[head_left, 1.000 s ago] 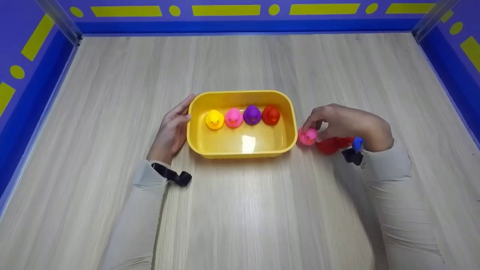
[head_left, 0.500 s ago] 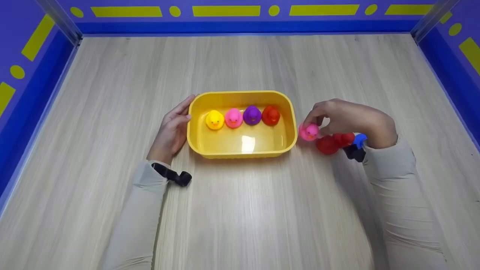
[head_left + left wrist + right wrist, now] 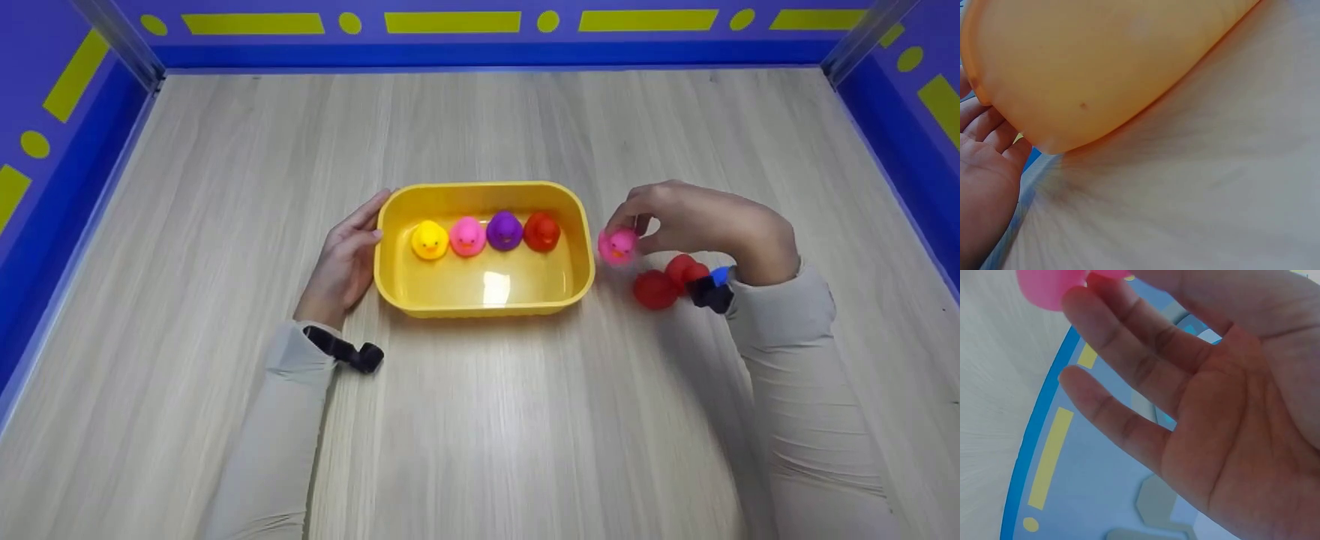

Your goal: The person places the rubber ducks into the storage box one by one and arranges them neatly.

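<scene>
A yellow plastic tub (image 3: 480, 307) holds a row of rubber ducks: a yellow duck (image 3: 430, 240), a pink duck (image 3: 468, 237), a purple duck (image 3: 505, 230) and a red duck (image 3: 541, 231). Against the tub's left outer wall rests my left hand (image 3: 346, 259), its fingers extended. Just right of the tub, my right hand (image 3: 694, 221) pinches a second pink duck (image 3: 619, 246) between thumb and fingertips. In the right wrist view, the other fingers of my right hand (image 3: 1202, 399) reach out loosely below the held duck (image 3: 1041, 289).
Below my right wrist lie red ducks (image 3: 655, 289), close together. A blue thing (image 3: 721, 275) is partly hidden behind the black wrist camera (image 3: 711, 294). Blue and purple panels (image 3: 480, 52) with yellow marks border the wooden table (image 3: 480, 420).
My right hand has moved slightly away from me with the pink duck, lifting it and uncovering more of the red ducks. My left hand and the tub stay in place.
</scene>
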### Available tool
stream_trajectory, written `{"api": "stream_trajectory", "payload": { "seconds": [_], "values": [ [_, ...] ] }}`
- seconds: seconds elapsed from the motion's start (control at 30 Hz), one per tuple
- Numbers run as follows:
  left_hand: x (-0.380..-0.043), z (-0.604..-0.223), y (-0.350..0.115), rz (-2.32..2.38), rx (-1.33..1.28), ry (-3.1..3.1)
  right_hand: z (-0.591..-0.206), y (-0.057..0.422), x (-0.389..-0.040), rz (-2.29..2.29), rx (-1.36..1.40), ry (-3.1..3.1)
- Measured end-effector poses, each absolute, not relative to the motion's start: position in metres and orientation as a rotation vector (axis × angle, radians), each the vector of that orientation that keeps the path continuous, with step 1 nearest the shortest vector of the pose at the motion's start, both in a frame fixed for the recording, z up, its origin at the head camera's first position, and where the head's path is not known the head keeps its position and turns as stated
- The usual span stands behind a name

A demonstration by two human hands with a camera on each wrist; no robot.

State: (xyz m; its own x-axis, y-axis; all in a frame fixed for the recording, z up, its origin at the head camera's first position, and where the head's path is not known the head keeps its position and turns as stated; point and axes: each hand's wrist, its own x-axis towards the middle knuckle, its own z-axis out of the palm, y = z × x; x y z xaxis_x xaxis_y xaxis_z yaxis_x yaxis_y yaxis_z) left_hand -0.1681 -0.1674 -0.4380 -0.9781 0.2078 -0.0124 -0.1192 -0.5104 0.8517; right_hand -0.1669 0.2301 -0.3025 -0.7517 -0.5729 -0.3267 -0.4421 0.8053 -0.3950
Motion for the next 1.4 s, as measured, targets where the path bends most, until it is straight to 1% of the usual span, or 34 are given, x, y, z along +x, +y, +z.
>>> {"api": "stream_trajectory", "payload": {
  "seconds": [0.63,1.13,1.4],
  "values": [
    [-0.17,-0.44,-0.166,2.594,0.146,1.429,-0.289,0.202,-0.177,-0.414,-0.829,2.601],
    [-0.17,-0.438,-0.166,2.602,0.153,1.43,-0.287,0.16,-0.188,-0.312,-0.877,2.56],
    [-0.169,-0.44,-0.166,2.586,0.172,1.417,-0.291,0.132,-0.195,-0.251,-0.828,2.513]
  ]
}}
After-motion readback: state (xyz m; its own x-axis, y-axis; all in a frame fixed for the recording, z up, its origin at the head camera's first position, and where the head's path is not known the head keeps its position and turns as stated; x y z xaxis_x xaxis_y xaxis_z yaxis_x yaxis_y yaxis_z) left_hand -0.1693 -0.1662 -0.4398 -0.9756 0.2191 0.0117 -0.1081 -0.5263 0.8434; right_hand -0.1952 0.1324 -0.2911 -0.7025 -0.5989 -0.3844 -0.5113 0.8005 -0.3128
